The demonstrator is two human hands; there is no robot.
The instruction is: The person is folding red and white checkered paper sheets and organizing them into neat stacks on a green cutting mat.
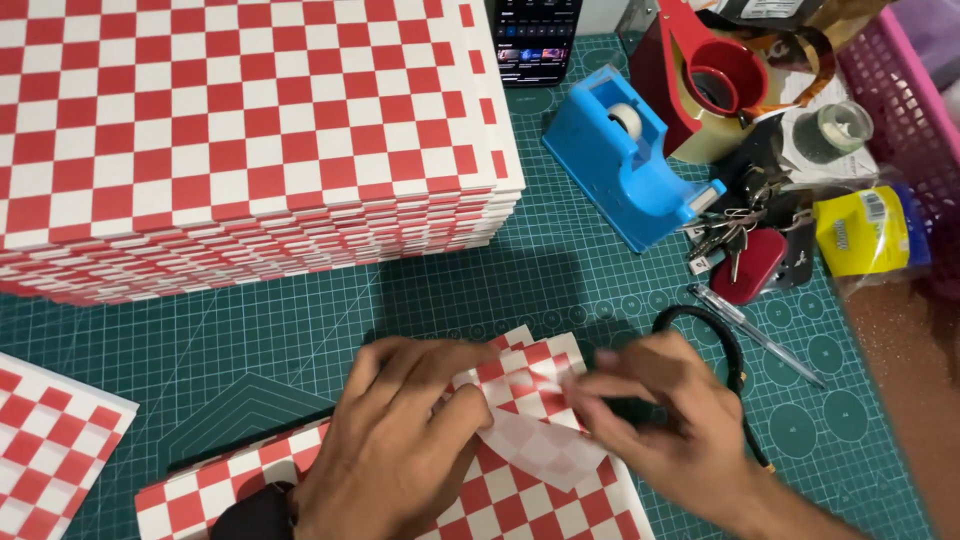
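We've got the checkered paper sheet (520,400) flat on the green table (560,280), its folded corner pinched between both sets of fingers, left hand (400,440) and right hand (670,420) clamped on it

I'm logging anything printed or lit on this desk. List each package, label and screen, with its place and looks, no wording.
Phone screen: top centre, beside the checkered paper stack; dark rectangle, lit, small coloured tiles.
Yellow packet: right edge, near the pink basket; squarish, clear wrap, white barcode label.
Label on roll: top right; white strip, mostly cut off.
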